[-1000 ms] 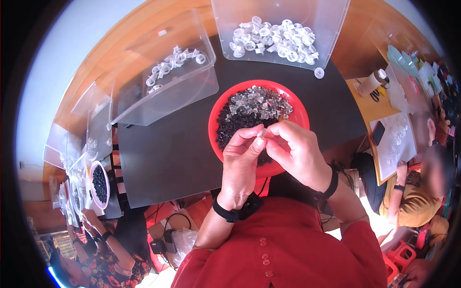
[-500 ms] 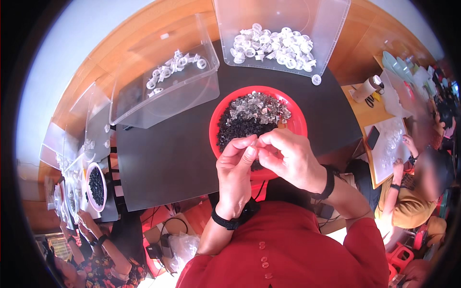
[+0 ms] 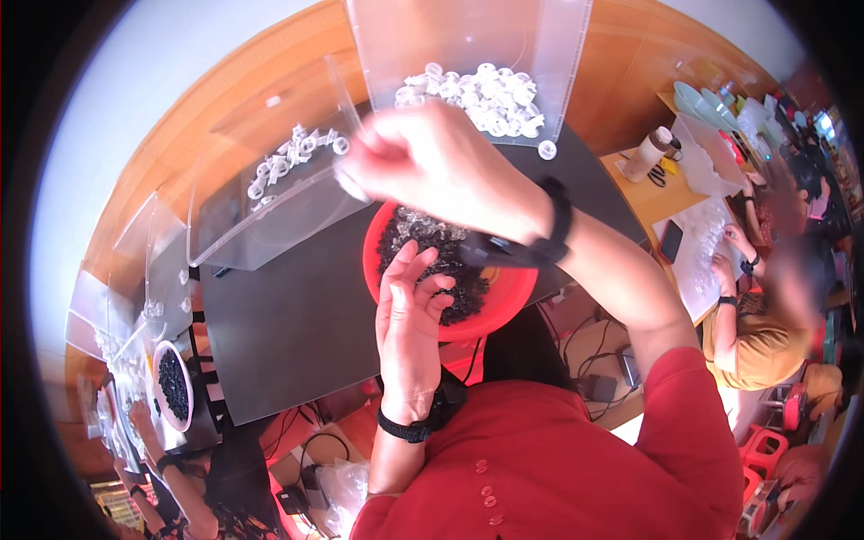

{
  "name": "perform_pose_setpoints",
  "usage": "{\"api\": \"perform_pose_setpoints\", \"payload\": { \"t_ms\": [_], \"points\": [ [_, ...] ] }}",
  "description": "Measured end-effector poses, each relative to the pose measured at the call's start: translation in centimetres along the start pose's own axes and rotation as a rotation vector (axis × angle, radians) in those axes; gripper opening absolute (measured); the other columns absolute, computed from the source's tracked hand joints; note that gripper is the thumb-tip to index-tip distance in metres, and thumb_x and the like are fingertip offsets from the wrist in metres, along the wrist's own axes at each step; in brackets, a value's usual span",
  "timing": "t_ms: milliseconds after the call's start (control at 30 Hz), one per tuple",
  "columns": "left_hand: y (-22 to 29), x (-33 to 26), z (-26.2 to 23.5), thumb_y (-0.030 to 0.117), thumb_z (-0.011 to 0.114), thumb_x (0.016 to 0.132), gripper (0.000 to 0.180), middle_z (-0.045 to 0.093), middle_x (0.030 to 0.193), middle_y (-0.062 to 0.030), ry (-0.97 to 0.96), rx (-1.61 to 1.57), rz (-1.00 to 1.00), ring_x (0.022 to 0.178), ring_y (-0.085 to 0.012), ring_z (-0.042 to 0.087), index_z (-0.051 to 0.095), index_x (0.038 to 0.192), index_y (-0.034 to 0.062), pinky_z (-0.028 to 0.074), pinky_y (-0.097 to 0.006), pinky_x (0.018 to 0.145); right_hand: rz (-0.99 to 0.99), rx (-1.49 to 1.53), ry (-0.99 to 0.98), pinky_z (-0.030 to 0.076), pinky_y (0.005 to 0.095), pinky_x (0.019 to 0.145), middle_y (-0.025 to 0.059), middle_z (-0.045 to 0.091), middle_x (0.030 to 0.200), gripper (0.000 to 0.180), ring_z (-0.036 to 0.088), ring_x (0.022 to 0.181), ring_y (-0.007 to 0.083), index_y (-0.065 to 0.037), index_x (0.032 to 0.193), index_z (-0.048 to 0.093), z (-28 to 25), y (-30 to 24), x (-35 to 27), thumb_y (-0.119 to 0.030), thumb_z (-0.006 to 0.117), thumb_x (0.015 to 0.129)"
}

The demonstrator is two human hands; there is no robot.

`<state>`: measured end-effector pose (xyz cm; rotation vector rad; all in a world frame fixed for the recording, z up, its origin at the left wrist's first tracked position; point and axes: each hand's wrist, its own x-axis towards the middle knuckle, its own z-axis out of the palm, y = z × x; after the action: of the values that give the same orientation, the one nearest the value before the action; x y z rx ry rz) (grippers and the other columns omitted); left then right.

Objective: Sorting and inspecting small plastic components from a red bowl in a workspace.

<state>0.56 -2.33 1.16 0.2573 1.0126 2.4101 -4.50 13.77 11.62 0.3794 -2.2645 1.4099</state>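
Note:
My right hand (image 3: 427, 157) reaches forward and left across the red bowl (image 3: 508, 297), beside the near right corner of a clear plastic box (image 3: 288, 241). Its fingers are closed and smeared by motion, with a small white plastic piece (image 3: 349, 184) at their tips. Over the near left part of the bowl, my left hand (image 3: 409, 310) is raised with its fingers apart and nothing in them. In the bowl lie small black pieces (image 3: 465, 304) and small clear pieces (image 3: 416, 225), partly hidden by my right arm and hand. Several white ring-shaped parts (image 3: 288, 160) lie in the box.
A second clear box (image 3: 463, 40) at the back holds a heap of white parts (image 3: 499, 94); one loose white part (image 3: 547, 149) lies outside it on the dark table (image 3: 288, 333). People work at tables on both sides. A bottle (image 3: 650, 155) stands at the right.
My hands, together over the bowl before, have parted. The right one has swung forward and left to the clear box with the white piece; the left has opened. The whole view has shifted.

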Motion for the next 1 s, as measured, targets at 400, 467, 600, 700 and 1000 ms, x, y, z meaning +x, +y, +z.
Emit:
{"api": "perform_pose_setpoints", "payload": {
  "t_ms": [400, 467, 600, 700, 1000],
  "points": [
    [0.3, -0.6, -0.3, 0.016, 0.051, 0.100, 0.026, 0.060, 0.119, -0.0086, 0.051, 0.074, -0.019, 0.092, -0.0135, 0.059, 0.055, 0.122, 0.0026, 0.046, -0.025, 0.078, 0.279, -0.911, 0.065, 0.052, 0.0429, 0.076, 0.0159, 0.069, 0.092, 0.017, 0.066, 0.086, 0.0348, -0.007, 0.100, 0.070, -11.0, 11.4, -2.6, -0.015, 0.059, 0.090],
    [0.1, -0.6, -0.2, 0.016, 0.051, 0.100, 0.025, 0.061, 0.117, -0.0086, 0.040, 0.096, -0.019, 0.091, -0.0132, 0.059, 0.056, 0.121, 0.0026, 0.046, -0.025, 0.079, 0.372, -0.951, 0.024, 0.051, 0.0442, 0.079, 0.0167, 0.069, 0.094, 0.017, 0.066, 0.090, 0.0354, -0.007, 0.100, 0.070, -13.3, 13.9, -5.4, -0.014, 0.058, 0.090],
    [-0.4, -0.6, 0.1, 0.016, 0.051, 0.099, 0.023, 0.062, 0.116, -0.0084, 0.023, 0.120, -0.044, 0.090, -0.0126, 0.059, 0.057, 0.118, 0.0029, 0.046, -0.024, 0.079, 0.473, -0.977, 0.022, 0.050, 0.0446, 0.083, 0.0172, 0.068, 0.100, 0.020, 0.064, 0.096, 0.0346, -0.008, 0.097, 0.072, -14.3, 16.1, -8.2, -0.013, 0.054, 0.089],
    [-0.7, -0.6, 0.4, 0.016, 0.052, 0.099, 0.022, 0.062, 0.115, -0.0081, 0.033, 0.148, -0.065, 0.090, -0.0125, 0.059, 0.057, 0.117, 0.0033, 0.046, -0.024, 0.079, 0.502, -0.976, -0.008, 0.050, 0.0439, 0.085, 0.0164, 0.069, 0.101, 0.021, 0.065, 0.097, 0.0341, -0.007, 0.099, 0.072, -14.4, 16.8, -8.8, -0.013, 0.055, 0.089],
    [-1.0, 0.0, 1.3, 0.021, 0.050, 0.101, 0.029, 0.060, 0.119, -0.0077, -0.005, 0.159, -0.092, 0.092, -0.0135, 0.058, 0.055, 0.123, 0.0033, 0.045, -0.025, 0.079, 0.545, -0.221, 0.050, 0.048, 0.0281, 0.063, 0.0081, 0.072, 0.090, 0.013, 0.064, 0.077, 0.0141, -0.003, 0.096, 0.069, -10.9, 9.6, -9.0, -0.013, 0.066, 0.088]
  ]
}}
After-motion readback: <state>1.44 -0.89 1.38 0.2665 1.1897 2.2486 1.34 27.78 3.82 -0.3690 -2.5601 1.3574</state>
